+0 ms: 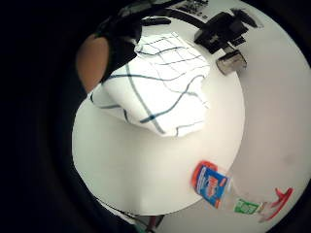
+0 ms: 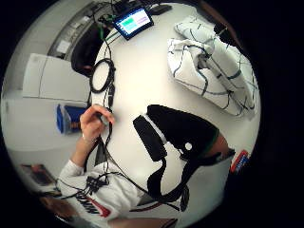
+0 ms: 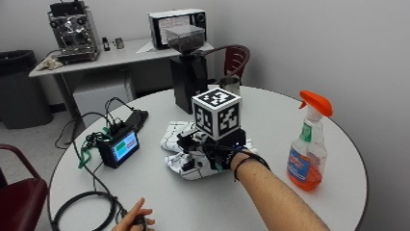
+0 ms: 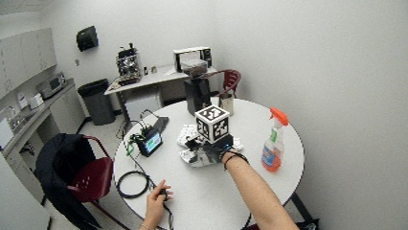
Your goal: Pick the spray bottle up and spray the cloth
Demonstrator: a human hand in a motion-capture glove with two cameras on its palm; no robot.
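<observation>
Nearest the viewer, the bare hand (image 3: 135,220) rests on the round table (image 3: 333,144) beside a coiled cable. Beyond it, the gloved right hand (image 3: 214,153) hovers over the crumpled checked cloth (image 3: 183,156); whether its fingers grip anything cannot be told. Well apart to the right, the spray bottle (image 3: 307,144) stands upright and untouched, presumably awaiting pickup.
</observation>
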